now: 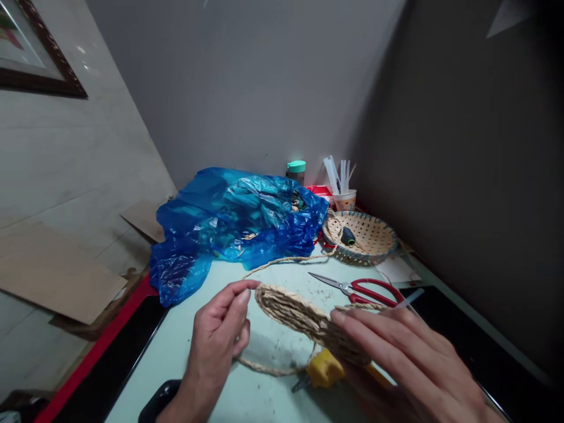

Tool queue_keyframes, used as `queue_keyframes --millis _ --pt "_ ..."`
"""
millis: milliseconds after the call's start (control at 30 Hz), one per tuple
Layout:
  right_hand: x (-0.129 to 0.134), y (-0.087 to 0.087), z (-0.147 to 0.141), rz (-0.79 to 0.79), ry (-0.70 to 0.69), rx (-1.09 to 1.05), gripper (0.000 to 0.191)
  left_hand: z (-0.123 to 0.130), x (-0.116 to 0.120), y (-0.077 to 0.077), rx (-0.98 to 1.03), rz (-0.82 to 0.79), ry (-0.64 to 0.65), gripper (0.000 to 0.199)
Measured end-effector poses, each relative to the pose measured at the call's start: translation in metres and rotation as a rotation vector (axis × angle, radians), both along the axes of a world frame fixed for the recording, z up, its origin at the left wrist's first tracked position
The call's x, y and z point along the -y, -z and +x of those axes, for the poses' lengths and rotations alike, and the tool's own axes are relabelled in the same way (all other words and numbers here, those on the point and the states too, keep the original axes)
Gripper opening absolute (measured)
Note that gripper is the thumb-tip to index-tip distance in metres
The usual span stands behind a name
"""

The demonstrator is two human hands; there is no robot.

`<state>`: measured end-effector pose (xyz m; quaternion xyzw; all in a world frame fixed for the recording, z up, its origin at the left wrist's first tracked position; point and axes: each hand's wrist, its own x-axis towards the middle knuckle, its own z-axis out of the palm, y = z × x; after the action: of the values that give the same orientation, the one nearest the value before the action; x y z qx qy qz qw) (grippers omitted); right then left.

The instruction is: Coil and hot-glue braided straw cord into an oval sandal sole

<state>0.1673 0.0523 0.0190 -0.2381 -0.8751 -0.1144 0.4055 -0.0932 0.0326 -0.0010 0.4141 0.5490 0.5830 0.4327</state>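
A coil of braided straw rope (293, 309), flat and seen nearly edge-on, is tilted above the table. My right hand (409, 346) grips its right end, fingers over the top; the thumb is hidden. My left hand (222, 326) is closed in a pinch on the rope at the coil's left end, fingertip touching the edge. A loose length of rope (275, 371) loops below from my left hand toward the coil. Beneath the coil shows a yellow glue gun (325, 369), its nozzle pointing left and its rear covered by my right hand. A translucent stick (410, 298) juts out behind that hand.
Red-handled scissors (348, 286) lie beyond the coil. A blue plastic bag (238, 205) fills the back left. At the back right stand a woven basket (374, 235) with a dark spool (348, 236), a paper cup (345, 201) of translucent sticks, and a green-lidded bottle (296, 168).
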Motion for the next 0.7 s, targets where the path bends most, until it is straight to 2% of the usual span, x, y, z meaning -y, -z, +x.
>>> queue_keyframes --millis 100,167,233,400,500,600,700 --pt "0.0 -0.001 -0.001 0.004 -0.032 0.045 0.041 -0.002 0.0 -0.006 -0.188 0.066 -0.14 0.026" --pt "-0.001 0.0 -0.002 -0.004 -0.038 0.061 0.042 -0.003 0.0 -0.009 -0.344 0.169 -0.257 0.019" --pt "-0.002 0.0 -0.003 -0.058 -0.032 0.055 0.04 -0.004 0.0 -0.011 -0.497 0.297 -0.307 0.019" --pt "0.0 -0.005 -0.01 -0.243 -0.022 -0.025 0.028 -0.002 0.004 -0.012 -0.859 0.658 -0.258 0.035" --pt "0.001 -0.007 -0.014 -0.294 -0.038 -0.034 0.026 0.0 0.008 -0.015 -1.103 0.781 -0.203 0.037" --pt "0.002 -0.005 -0.017 -0.26 -0.058 -0.038 0.025 0.005 0.011 -0.017 -1.312 0.863 0.004 0.043" --pt "0.002 -0.003 -0.019 -0.188 -0.074 -0.036 0.024 0.01 0.012 -0.016 -1.411 0.911 0.076 0.043"
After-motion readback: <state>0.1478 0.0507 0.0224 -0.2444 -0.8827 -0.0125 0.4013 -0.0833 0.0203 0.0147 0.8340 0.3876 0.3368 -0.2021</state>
